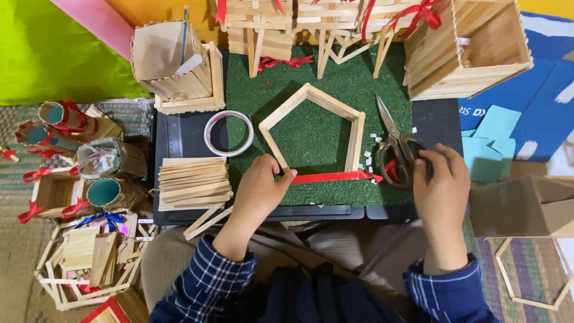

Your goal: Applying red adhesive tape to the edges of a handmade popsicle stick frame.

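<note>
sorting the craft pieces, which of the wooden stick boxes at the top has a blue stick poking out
The wooden stick box at top left, beside the tape roll; the larger box at top right has none.

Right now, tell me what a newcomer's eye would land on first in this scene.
First, the house-shaped frame of wooden sticks lying on the green turf mat at the centre, with a red ribbon strip along its bottom edge. The left hand presses that ribbon's left end, while the right hand rests on the scissors just right of the frame. A neat stack of loose sticks and a tape roll sit to the left.
</note>
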